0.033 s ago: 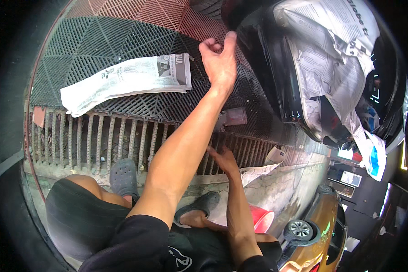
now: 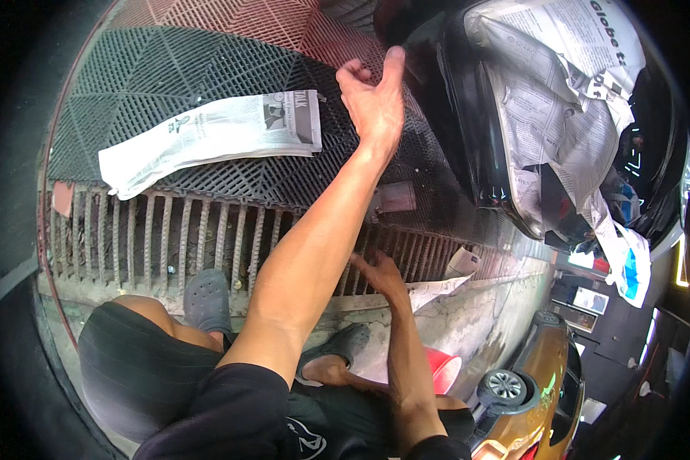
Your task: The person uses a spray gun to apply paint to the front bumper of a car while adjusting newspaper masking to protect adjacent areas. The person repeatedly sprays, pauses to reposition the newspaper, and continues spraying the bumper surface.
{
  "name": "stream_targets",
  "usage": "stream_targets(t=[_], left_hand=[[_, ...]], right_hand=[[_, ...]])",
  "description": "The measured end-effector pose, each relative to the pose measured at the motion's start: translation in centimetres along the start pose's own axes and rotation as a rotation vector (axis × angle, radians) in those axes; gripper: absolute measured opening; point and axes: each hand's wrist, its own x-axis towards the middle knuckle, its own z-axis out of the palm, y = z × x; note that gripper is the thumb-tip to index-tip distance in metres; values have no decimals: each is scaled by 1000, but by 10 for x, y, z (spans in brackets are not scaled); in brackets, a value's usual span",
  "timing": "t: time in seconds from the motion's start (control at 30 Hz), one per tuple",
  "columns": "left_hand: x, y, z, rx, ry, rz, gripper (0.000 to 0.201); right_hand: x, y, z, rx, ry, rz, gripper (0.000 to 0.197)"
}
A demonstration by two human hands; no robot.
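Observation:
My left hand (image 2: 374,111) is stretched out over the dark floor matting, its thumb pointing up and its fingers loosely curled, with nothing in it. Just left of it lies a folded sheaf of newspaper (image 2: 215,136). To its right stands a glossy black vehicle part (image 2: 468,123), its middle covered by crumpled newspaper sheets (image 2: 544,115). Lower down, my right hand (image 2: 381,274) hovers above the floor grating, fingers apart and slightly blurred, holding nothing. Beside that hand is another loose newspaper piece (image 2: 441,290).
Red and dark grid mats (image 2: 169,65) border a ribbed metal drain grating (image 2: 157,238). A red container (image 2: 443,368) is near my right forearm. A gold car (image 2: 540,391) stands at the lower right. Small flat reddish piece (image 2: 396,197) lies beyond the grating.
My left hand has shifted very slightly up and to the right. Both hands are still empty, and the newspapers lie as before.

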Motion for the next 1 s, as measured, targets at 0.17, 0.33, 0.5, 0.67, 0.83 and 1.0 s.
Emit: stream_targets(t=[0.17, 0.33, 0.5, 0.67, 0.83, 1.0], left_hand=[[-6, 16, 25, 110, -8, -10, 126], [-12, 15, 34, 74, -30, 25, 137], [-12, 11, 35, 104, -38, 86, 137], [-16, 8, 30, 151, -35, 91, 135], [-24, 4, 26, 182, -62, 31, 133], [-31, -6, 21, 218, -110, -4, 133]], right_hand=[[-63, -11, -62, -498, -125, -101, 90], [-136, -37, -102, -618, -9, -286, 81], [-173, -50, -103, -620, 7, -270, 79], [-168, -48, -97, -669, 28, -239, 78], [-167, -57, -103, -610, 29, -183, 79], [-165, -65, -107, -586, 64, -226, 77]])
